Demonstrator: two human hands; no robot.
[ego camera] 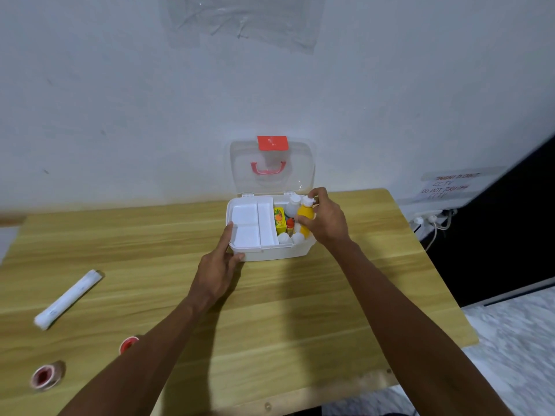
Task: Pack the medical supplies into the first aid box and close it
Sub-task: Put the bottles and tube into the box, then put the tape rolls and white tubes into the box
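Yellow bottle point(305, 220) being set into the open box point(276, 253) while the other hand steadies it.

Nearest, at 7 o'clock from the box, two tape rolls point(46, 376) lie on the table point(300, 310). A long white wrapped roll point(67, 298) lies farther up at 8 o'clock, and all are well apart from the box and not yet packed. The left hand point(217, 265) lies with straight fingers against the box's 8 o'clock corner, holding nothing, likely bracing it against sliding. The right hand point(327, 220), at 3 o'clock, has its fingers curled round the yellow bottle. The bottle stands upright in the right-hand compartment, beside a yellow carton point(280, 221) and small bottles point(290, 226). That side looks crowded, so the fit is probably tight. A white tray point(252, 223) covers the left half. The clear lid point(271, 187) stands open at 12 o'clock against the wall point(150, 115), out of the way.
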